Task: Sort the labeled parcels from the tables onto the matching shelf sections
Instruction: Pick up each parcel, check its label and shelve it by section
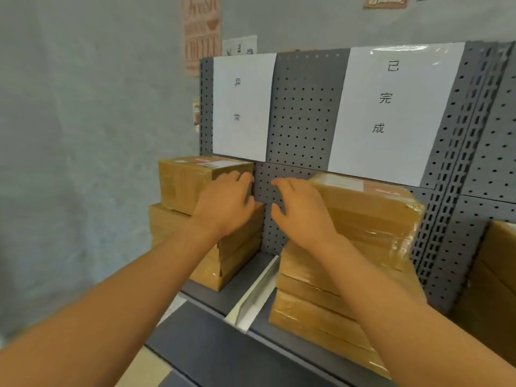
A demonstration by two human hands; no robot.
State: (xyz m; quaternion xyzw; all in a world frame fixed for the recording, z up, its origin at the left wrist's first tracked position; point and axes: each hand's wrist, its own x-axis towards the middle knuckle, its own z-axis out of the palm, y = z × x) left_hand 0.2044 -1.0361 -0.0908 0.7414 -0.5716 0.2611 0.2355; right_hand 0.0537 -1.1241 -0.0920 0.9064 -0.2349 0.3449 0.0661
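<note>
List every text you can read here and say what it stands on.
"异常": left sign on the pegboard.
"已完成": right sign, same pegboard.
Parcel labels: too blurred to read.
Wall posters: unreadable.

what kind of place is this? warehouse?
Likely a small parcel-sorting or stockroom area, not a large warehouse. Grey pegboard shelving carries paper section signs, stacks of taped cardboard parcels with shipping labels sit either side of a white divider, and posters hang on the wall behind.
</note>
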